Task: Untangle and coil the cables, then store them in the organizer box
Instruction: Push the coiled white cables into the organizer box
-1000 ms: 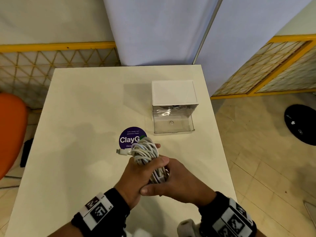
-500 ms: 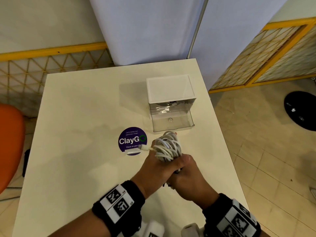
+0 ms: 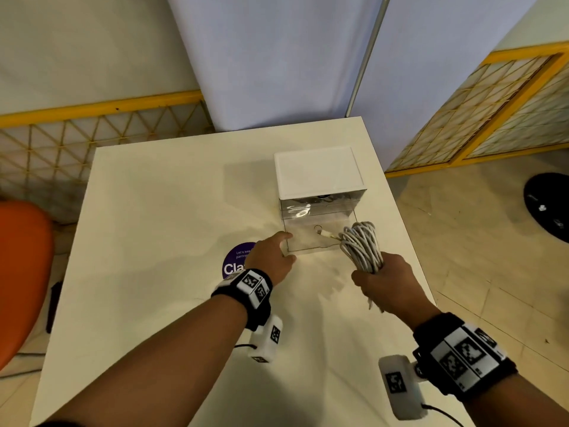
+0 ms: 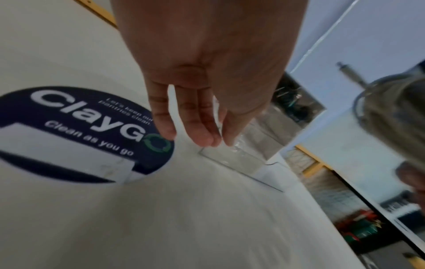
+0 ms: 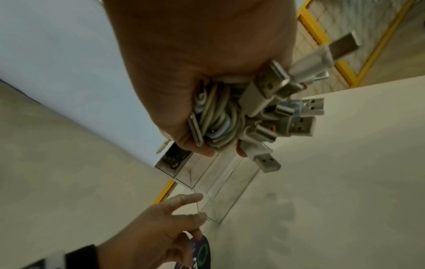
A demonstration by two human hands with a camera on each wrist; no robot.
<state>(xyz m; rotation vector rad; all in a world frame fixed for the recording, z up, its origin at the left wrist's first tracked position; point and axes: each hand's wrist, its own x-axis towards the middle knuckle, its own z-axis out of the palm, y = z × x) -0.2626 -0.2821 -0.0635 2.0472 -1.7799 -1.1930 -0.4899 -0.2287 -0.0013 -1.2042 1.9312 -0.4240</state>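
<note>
Over the tabletop (image 3: 172, 217), right hand (image 3: 388, 286) fist-tight round the cables (image 3: 361, 246); left hand (image 3: 271, 260), grip loose, fingers at the box (image 3: 318, 180) drawer (image 3: 308, 241) corner.

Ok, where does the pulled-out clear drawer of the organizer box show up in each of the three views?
Head: clear drawer right of centre, in front of the white box, left hand at its near left corner.
Left wrist: centre right, just past the fingertips.
Right wrist: lower centre, below the cable bundle in the right hand.
Shared landmark: the purple round sticker on the table, beside the drawer.
</note>
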